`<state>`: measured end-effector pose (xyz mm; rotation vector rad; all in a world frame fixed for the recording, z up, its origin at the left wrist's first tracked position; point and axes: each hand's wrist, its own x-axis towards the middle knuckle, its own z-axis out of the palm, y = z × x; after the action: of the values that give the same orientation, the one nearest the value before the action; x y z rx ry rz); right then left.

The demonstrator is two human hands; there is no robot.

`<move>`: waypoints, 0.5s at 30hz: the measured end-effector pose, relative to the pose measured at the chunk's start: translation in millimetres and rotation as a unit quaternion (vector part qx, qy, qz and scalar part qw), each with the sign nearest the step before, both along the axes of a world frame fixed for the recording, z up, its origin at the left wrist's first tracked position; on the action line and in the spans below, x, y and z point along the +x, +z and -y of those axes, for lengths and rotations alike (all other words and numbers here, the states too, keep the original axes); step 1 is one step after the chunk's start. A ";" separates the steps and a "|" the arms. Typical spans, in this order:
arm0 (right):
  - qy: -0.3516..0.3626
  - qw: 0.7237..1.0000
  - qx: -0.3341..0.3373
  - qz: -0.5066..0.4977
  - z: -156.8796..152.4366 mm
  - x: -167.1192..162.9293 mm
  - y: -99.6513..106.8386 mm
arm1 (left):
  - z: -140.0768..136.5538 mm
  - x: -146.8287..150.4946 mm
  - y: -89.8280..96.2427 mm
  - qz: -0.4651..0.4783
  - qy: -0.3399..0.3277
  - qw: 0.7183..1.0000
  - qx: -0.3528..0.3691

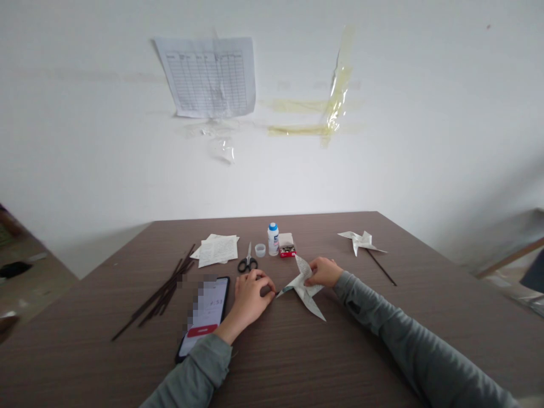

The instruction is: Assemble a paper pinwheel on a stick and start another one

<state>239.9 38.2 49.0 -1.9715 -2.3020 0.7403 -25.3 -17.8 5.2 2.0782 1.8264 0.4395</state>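
On the table (297, 362), the left hand (250, 299) curls, its hold unclear, just left of a pale printed-paper pinwheel (306, 298), folded and sharply pointed, which the right hand (325, 272) pinches. Far right lies a second pinwheel (362, 241) with a dark stick (382, 268).

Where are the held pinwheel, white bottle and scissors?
Held pinwheel (301, 283): head view, on the paper near its centre.
White bottle (272, 243): head view, on the middle of its body.
Scissors (248, 259): head view, around the pivot between blades and handles.
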 end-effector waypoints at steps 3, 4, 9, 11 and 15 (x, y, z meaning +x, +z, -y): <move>0.005 1.000 -0.007 -0.003 -1.0 2.8 -0.4 | -0.3 -0.4 -1.4 0.001 -0.001 1.000 0.002; 0.007 1.000 -0.009 -0.003 -1.0 3.5 -0.6 | -0.6 -0.4 -1.7 0.002 -0.001 1.000 0.003; 0.013 1.000 -0.010 -0.005 -0.2 5.3 -2.4 | -1.2 0.6 -1.7 0.000 0.003 1.000 0.002; 0.013 1.000 -0.009 -0.009 -0.1 5.9 -3.5 | -0.8 1.1 -1.5 0.003 0.008 1.000 0.003; 0.014 1.000 -0.007 -0.015 -0.4 6.9 -5.1 | -0.3 1.6 -1.2 0.004 0.013 1.000 0.001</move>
<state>246.8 38.6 44.0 -1.9248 -2.3191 0.7840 -23.6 -17.5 4.0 2.0546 1.8511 0.4557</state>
